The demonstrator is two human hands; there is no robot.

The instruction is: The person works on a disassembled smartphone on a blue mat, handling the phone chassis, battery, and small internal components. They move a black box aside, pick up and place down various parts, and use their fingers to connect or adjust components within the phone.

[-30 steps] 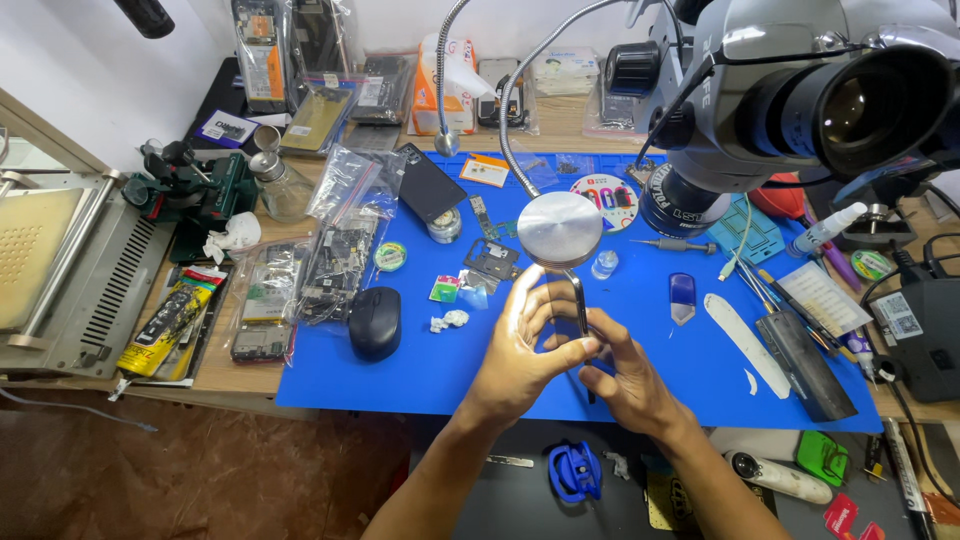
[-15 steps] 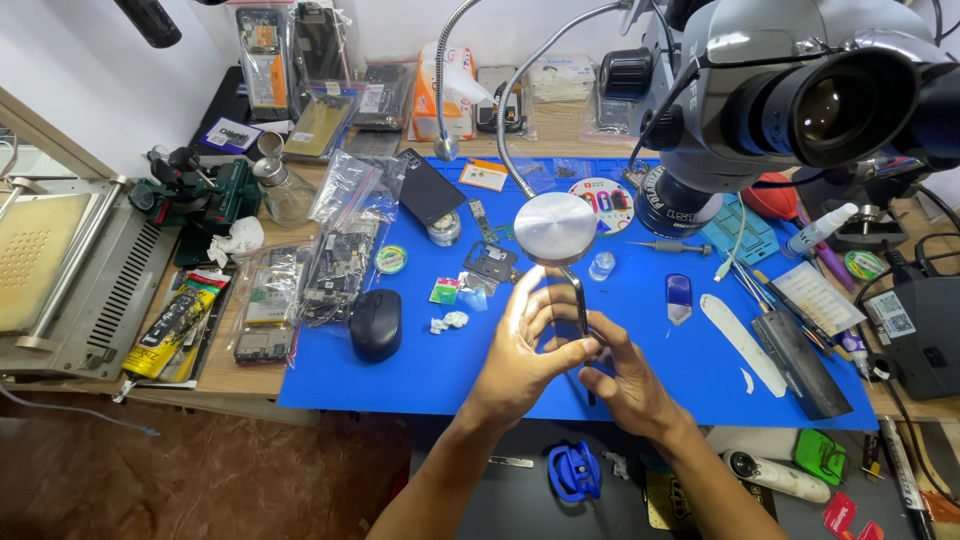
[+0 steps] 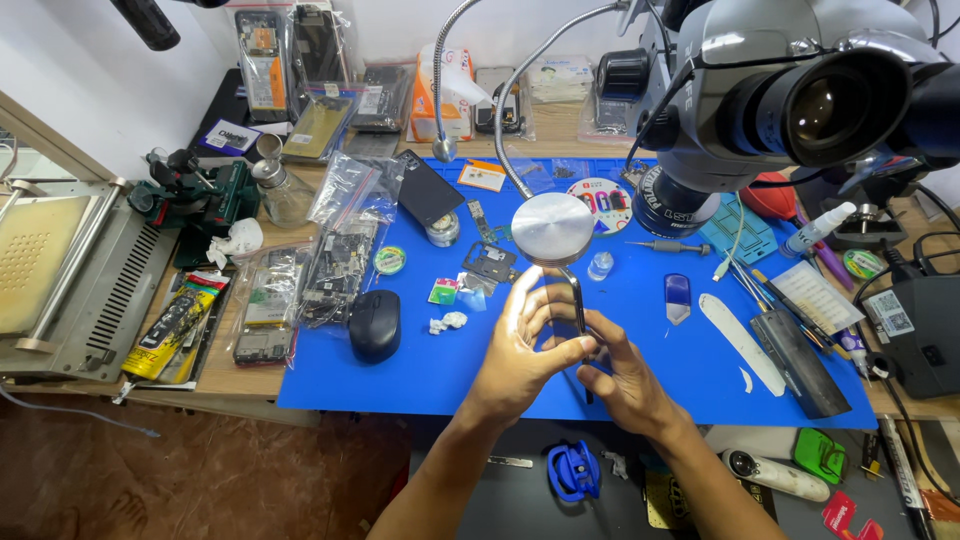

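Both my hands meet over the front middle of the blue work mat (image 3: 640,330). My left hand (image 3: 525,345) wraps around a dark smartphone (image 3: 568,305), held on edge under a bright lamp so its near side glows. My right hand (image 3: 625,378) holds the phone's lower end, and a thin dark tool pokes down from its fingers. The round metal lamp head (image 3: 552,229) on a gooseneck sits just above the phone. Most of the phone is hidden by my fingers.
A large microscope head (image 3: 800,100) hangs at upper right. On the mat lie a black mouse (image 3: 375,324), small parts, a white spudger (image 3: 740,342) and a metal scraper (image 3: 795,365). Bagged phone parts (image 3: 335,255) and a grey machine (image 3: 60,280) stand left; a blue suction cup (image 3: 572,470) lies below.
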